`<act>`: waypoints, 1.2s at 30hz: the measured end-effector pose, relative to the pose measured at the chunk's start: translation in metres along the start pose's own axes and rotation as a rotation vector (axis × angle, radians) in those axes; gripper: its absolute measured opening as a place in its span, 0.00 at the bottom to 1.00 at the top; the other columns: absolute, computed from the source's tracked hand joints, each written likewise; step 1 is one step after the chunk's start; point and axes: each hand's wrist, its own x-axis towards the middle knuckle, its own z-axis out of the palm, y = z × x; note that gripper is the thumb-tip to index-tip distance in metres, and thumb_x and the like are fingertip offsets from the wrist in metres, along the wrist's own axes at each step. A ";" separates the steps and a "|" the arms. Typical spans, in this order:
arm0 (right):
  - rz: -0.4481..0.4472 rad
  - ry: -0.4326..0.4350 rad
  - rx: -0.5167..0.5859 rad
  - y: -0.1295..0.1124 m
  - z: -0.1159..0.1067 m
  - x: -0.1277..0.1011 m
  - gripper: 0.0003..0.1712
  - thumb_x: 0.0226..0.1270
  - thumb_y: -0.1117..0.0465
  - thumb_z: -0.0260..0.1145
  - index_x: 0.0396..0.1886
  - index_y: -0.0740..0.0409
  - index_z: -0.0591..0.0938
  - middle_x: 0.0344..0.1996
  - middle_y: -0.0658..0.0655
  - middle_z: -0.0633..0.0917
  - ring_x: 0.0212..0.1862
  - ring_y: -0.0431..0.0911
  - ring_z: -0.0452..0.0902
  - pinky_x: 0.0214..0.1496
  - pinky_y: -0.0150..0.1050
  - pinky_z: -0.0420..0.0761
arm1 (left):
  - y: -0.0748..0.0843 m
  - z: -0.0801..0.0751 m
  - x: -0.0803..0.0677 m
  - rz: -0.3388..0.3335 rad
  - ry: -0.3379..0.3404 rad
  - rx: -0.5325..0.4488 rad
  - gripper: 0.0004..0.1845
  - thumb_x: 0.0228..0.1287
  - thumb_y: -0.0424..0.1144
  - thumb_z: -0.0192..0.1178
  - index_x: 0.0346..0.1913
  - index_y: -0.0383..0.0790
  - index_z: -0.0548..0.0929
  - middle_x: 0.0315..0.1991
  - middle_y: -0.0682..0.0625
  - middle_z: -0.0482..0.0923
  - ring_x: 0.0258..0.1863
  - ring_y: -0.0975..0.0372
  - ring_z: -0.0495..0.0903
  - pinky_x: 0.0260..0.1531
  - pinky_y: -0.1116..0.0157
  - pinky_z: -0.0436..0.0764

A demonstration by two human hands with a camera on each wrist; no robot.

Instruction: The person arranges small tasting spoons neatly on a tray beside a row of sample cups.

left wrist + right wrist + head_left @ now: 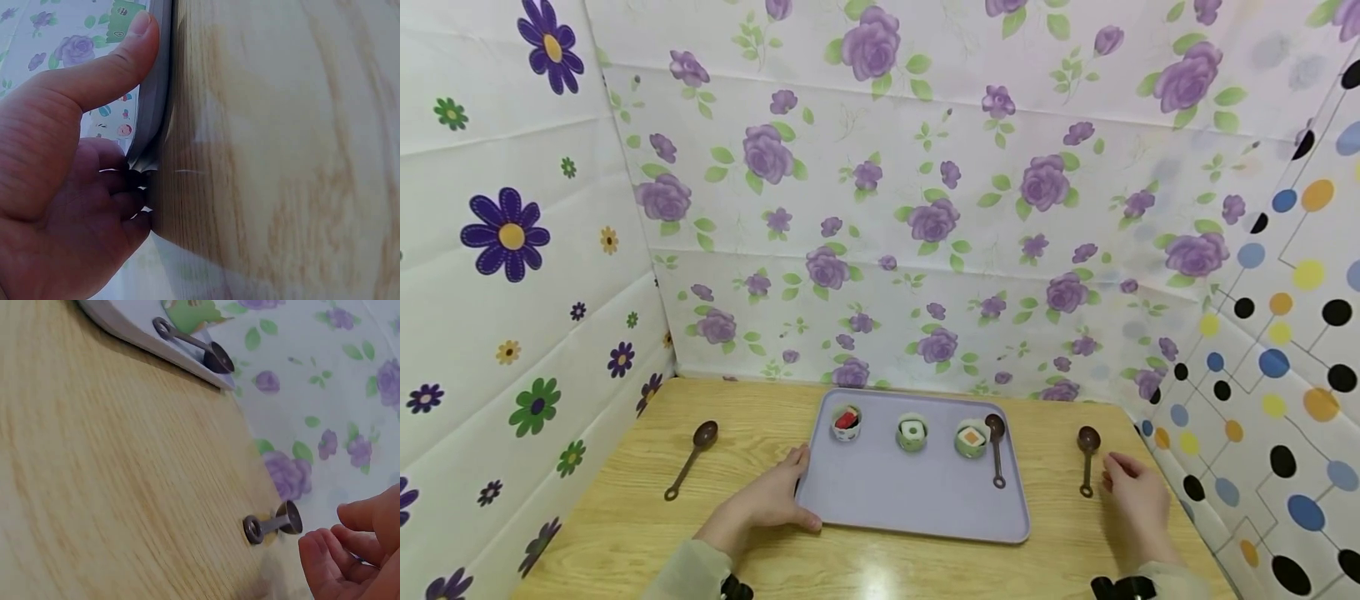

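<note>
One grip, left hand (pixel 773 495), near-left tray (pixel 917 496) corner | empty, half-curled right hand (pixel 1138 500) beside spoon (pixel 1087 460), table's (pixel 1051 508) right edge | best pinched mid-handle

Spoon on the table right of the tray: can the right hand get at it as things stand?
Probably yes: the right hand is right beside the spoon, appears to hold nothing, and nothing shows between them.

The tray (pixel 910 500) looks plastic, the table (pixel 760 417) glossy wood.
</note>
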 end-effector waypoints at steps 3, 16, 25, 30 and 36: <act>0.054 -0.031 0.106 0.006 -0.003 0.007 0.29 0.84 0.59 0.60 0.75 0.73 0.72 0.55 0.60 0.85 0.39 0.32 0.84 0.45 0.29 0.87 | 0.002 -0.001 0.000 -0.001 0.001 0.001 0.72 0.45 0.56 0.87 0.82 0.22 0.53 0.84 0.28 0.46 0.83 0.36 0.49 0.79 0.40 0.56; 0.011 -0.129 -0.013 0.013 0.007 0.020 0.33 0.79 0.65 0.64 0.77 0.75 0.69 0.72 0.75 0.74 0.37 0.16 0.68 0.41 0.15 0.75 | 0.007 -0.003 -0.005 0.012 0.008 -0.031 0.71 0.46 0.51 0.88 0.82 0.20 0.52 0.84 0.26 0.45 0.83 0.34 0.47 0.79 0.38 0.54; 0.028 -0.139 -0.059 0.004 0.011 0.019 0.35 0.71 0.64 0.73 0.73 0.76 0.74 0.60 0.71 0.86 0.34 0.23 0.75 0.37 0.23 0.80 | 0.005 -0.002 -0.004 0.006 0.010 -0.038 0.72 0.45 0.51 0.88 0.82 0.21 0.52 0.84 0.27 0.45 0.83 0.35 0.46 0.79 0.39 0.53; 0.029 -0.115 -0.107 0.007 0.014 0.022 0.34 0.66 0.64 0.76 0.69 0.75 0.78 0.49 0.66 0.90 0.34 0.31 0.78 0.33 0.28 0.81 | 0.007 -0.002 -0.005 -0.001 0.011 -0.038 0.71 0.46 0.51 0.88 0.82 0.21 0.52 0.84 0.28 0.45 0.83 0.35 0.46 0.79 0.39 0.53; -0.016 -0.090 -0.125 0.010 0.017 0.021 0.32 0.64 0.66 0.77 0.65 0.77 0.80 0.47 0.67 0.91 0.33 0.30 0.78 0.32 0.26 0.80 | 0.007 -0.003 -0.004 -0.001 0.007 -0.038 0.71 0.46 0.51 0.88 0.82 0.21 0.53 0.84 0.27 0.45 0.83 0.35 0.46 0.79 0.38 0.53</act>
